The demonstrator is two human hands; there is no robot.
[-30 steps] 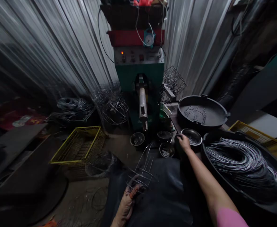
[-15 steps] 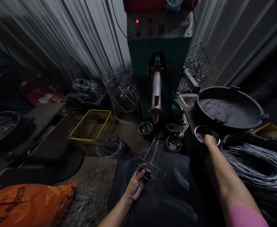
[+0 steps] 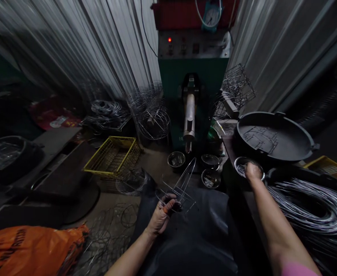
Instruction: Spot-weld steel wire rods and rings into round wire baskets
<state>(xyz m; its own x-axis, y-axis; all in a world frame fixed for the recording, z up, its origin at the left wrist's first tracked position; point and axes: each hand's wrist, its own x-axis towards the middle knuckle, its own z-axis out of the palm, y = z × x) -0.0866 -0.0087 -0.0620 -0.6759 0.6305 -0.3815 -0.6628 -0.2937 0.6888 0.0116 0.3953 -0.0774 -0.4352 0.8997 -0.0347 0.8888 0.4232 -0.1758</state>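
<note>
My left hand (image 3: 162,212) is closed on a small wire frame (image 3: 180,186), held over the dark apron on my lap, its thin rods pointing up toward the machine. My right hand (image 3: 252,170) reaches out to the right into a small metal bowl (image 3: 241,164) on the bench; its fingers dip inside and I cannot see whether they hold anything. A green welding machine (image 3: 193,73) with a metal arm (image 3: 189,120) stands straight ahead.
Three small metal bowls (image 3: 176,158) sit below the machine arm. A black round tray (image 3: 274,136) and a tub of wire coils (image 3: 309,207) lie at right. A yellow crate (image 3: 112,155), wire baskets (image 3: 152,120) and an orange bag (image 3: 30,249) are at left.
The view has shifted left and down, bringing the orange bag in. My left hand lifted the wire frame slightly. My right hand stays at the bowl on the bench.
</note>
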